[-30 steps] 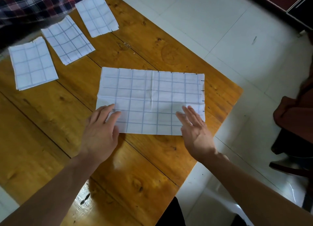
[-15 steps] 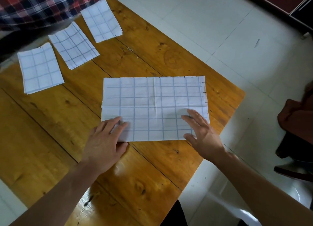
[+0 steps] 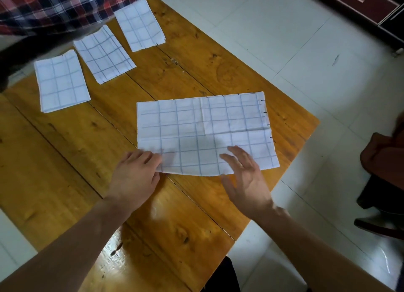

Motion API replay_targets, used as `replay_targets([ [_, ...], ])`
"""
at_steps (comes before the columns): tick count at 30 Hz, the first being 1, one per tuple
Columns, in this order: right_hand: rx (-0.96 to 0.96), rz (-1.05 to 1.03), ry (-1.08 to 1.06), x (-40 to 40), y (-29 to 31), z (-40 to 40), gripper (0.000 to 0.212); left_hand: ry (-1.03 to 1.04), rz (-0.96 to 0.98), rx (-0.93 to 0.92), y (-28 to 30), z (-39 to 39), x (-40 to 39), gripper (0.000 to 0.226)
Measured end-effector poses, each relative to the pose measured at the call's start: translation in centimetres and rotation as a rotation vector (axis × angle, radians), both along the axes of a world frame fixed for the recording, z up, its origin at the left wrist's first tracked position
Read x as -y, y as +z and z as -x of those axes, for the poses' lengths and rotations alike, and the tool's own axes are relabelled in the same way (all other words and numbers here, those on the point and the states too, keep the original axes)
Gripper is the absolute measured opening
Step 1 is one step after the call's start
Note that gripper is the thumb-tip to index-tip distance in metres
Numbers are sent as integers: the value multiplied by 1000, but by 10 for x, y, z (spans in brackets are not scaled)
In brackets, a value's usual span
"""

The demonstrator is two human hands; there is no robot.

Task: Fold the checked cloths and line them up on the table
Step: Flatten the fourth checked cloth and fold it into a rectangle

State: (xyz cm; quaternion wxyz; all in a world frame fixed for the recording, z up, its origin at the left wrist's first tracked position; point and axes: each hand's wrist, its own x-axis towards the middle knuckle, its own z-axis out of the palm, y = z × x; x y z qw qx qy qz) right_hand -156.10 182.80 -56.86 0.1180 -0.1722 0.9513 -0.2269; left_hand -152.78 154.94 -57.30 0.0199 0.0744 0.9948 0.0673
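White blue-checked half-folded cloth lies long-axis sideways; left hand pinches its near-left corner, right hand hovers open.

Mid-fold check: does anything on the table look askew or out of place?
Mostly tidy. The three folded cloths lie in a row, but each is turned a little differently, so the line looks ragged. The big cloth lies flat, only its near-left corner lifting at the left hand.
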Motion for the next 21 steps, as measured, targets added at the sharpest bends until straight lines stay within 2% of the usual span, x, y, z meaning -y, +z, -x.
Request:
replay_targets([
  [2,-12,21,62,12,7,-9,46,4,-43,-62,7,-3,-5,6],
  [8,-125,6,172,39,28,-21,51,-27,-195,-113,41,-18,-34,10],
  [10,-171,30,173,40,29,-22,39,-37,-274,-148,50,-20,-46,14],
  [12,-215,80,164,37,28,-22,19,-100,-389,-166,54,-21,-55,15],
  [16,-197,195,101,18,32,-24,5,-111,-535,-10,50,-21,-49,31],
  [18,-169,232,78,5,34,-27,2,-56,-497,68,39,-17,-37,36],
  [21,-167,224,82,-13,34,-31,5,-25,-304,147,27,-9,-25,36],
])
